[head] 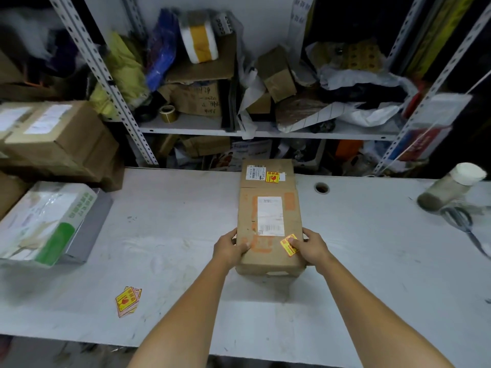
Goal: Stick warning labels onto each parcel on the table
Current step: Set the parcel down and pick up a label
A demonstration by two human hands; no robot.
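**Your count, item by item**

You have two cardboard parcels on the table (172, 221): the near parcel (269, 258) and the far parcel (289, 168). Each carries one white shipping label, so that makes two (269, 216) (253, 172). Two warning labels are stuck down, the far warning label (272, 177) and the near warning label (285, 244). There is one loose label stack (128, 301), and its sheets cannot be counted. Two hands show, your left hand (229, 247) and right hand (310, 247). Off to the sides you have one white-and-green box (45, 221), one jar (449, 187), one pair of scissors (458, 220) and one cable hole (321, 187).

Glass sign on loose yellow labels (128, 301); barcode on white shipping label (270, 216); text unreadable.
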